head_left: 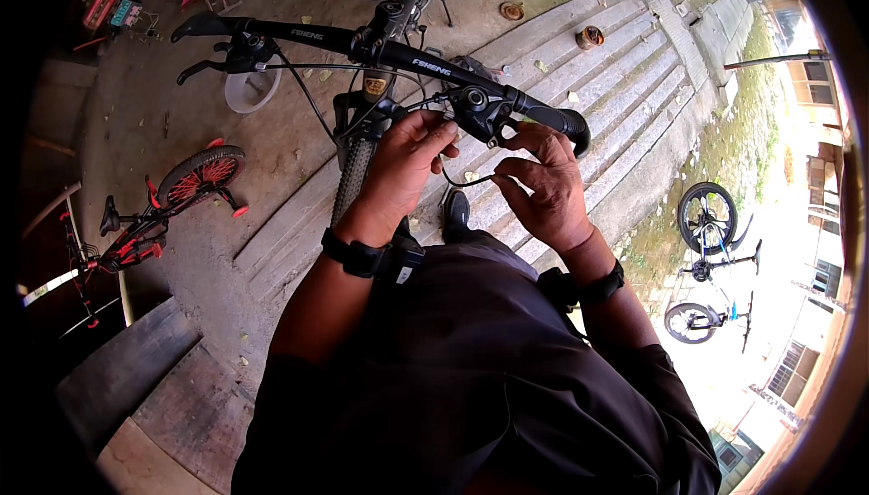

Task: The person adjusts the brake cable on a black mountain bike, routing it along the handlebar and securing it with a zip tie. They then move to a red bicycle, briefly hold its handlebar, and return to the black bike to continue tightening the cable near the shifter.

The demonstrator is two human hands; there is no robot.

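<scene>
A bicycle's black handlebar point(317, 35) crosses in front of me, with the front tyre point(357, 174) below it. My left hand point(405, 158) is at the underside of the right-side shifter and brake lever unit point(476, 108). Its thumb and finger are pinched together, and what lies between them is too small to make out. A thin black cable point(466, 184) loops below the unit, and my right hand point(546, 189) pinches its end between thumb and finger. The right hand's upper fingers reach up beside the unit, just under the black grip point(554, 118).
A black-and-red bicycle point(136, 233) is at the left and a blue-and-white one point(711, 269) at the right. A white bucket point(252, 90) stands behind the handlebar's left end. A rusty can point(589, 38) rests on the ribbed concrete ramp point(625, 88). Boards point(195, 391) lie at lower left.
</scene>
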